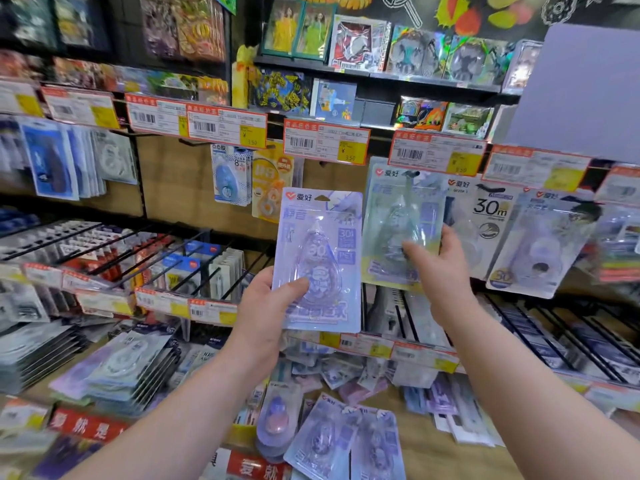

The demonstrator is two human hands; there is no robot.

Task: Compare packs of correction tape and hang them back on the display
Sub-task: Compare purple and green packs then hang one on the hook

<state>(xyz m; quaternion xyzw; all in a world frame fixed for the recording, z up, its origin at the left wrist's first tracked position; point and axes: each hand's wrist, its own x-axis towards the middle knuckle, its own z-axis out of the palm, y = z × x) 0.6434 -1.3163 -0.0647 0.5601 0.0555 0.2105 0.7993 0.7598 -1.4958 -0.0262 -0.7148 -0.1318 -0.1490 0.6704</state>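
— What have our hands got?

— Our left hand (266, 299) grips the purple pack (320, 258) near its lower left corner, thumb across the blister, fingers behind. Our right hand (440, 268) pinches the green pack (401, 220) at its lower right edge, thumb on the front.

— Where do they sit from the price tag (437, 152)?

— The green pack is below it, upright, with its hang hole just under the tag's lower edge. We cannot tell whether the peg is through that hole. The purple pack is below and left of the tag, also upright, just beside the green one.

— So which goes up first?

— We judge the green. Our right hand is nearer the tag, and that pack's long axis runs straight down from it. The purple would have to travel up and across.

— Anything in the way?

— The tag itself overhangs the peg. Below and right of it hangs the 30m pack (485, 216), close against the green pack's edge. Well below the tag, loose packs (346, 441) litter the lower shelf.
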